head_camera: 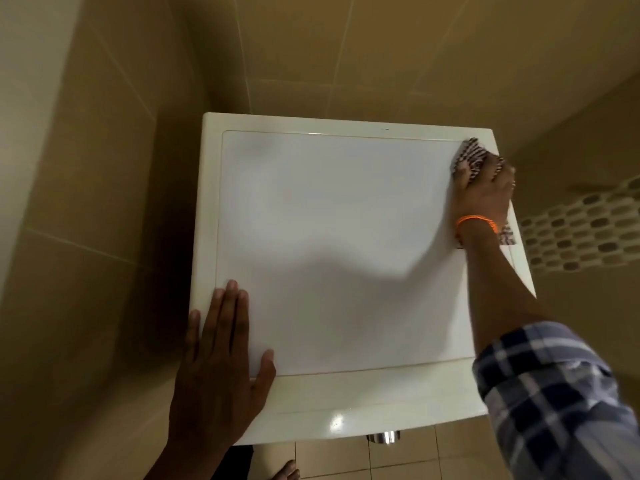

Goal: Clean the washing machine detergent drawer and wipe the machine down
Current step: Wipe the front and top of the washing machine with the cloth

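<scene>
I look straight down on the white top of the washing machine. My right hand presses a checked cloth flat against the far right corner of the top; an orange band circles the wrist, and a bit of cloth pokes out below the wrist. My left hand lies flat, fingers together, on the near left corner of the top and holds nothing. The detergent drawer is out of sight from this angle.
Beige tiled walls close in on the left and behind the machine. A band of pebble mosaic tile runs along the right wall. A chrome knob shows under the front edge. Floor tiles and my bare toes are at the bottom.
</scene>
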Demonstrator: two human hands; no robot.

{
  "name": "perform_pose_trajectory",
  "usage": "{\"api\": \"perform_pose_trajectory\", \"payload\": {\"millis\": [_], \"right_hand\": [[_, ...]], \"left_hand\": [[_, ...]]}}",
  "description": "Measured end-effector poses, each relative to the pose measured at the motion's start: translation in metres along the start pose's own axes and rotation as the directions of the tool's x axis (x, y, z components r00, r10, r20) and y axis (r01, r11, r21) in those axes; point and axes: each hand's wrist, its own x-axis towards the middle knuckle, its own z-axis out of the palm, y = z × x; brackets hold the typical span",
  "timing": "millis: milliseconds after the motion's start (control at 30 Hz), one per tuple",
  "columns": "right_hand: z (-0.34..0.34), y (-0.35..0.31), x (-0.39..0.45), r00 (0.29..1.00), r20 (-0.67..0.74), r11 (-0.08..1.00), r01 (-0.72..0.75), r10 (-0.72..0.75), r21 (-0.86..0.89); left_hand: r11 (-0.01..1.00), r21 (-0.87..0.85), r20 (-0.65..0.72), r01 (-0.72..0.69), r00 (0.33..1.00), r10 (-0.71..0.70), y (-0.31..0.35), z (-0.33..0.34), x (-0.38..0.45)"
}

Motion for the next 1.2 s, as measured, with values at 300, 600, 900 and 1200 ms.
{"api": "perform_pose_trajectory", "payload": {"millis": [300,600,900,1200], "right_hand": [[-0.029,0.025,-0.082,0.869,0.225,0.897,0.422,-0.442,0.133],[-0.048,0.104,-0.162,0.993,0.035,0.993,0.114,-0.115,0.024],[-0.043,0.014,-0.322,0.968,0.056,0.969,0.244,-0.245,0.020],[-0.043,0.019,-0.422,0.822,0.083,0.818,0.541,-0.563,0.194]], "left_hand": [[0.999,-0.021,-0.085,-0.024,0.996,0.022,0.003,-0.003,-0.004],[0.999,0.020,-0.162,-0.029,0.986,0.032,0.001,0.007,-0.007],[0.996,0.074,-0.208,-0.045,0.976,0.059,0.003,0.008,-0.012],[0.993,0.046,-0.279,-0.109,0.953,0.118,0.000,0.011,-0.018]]}}
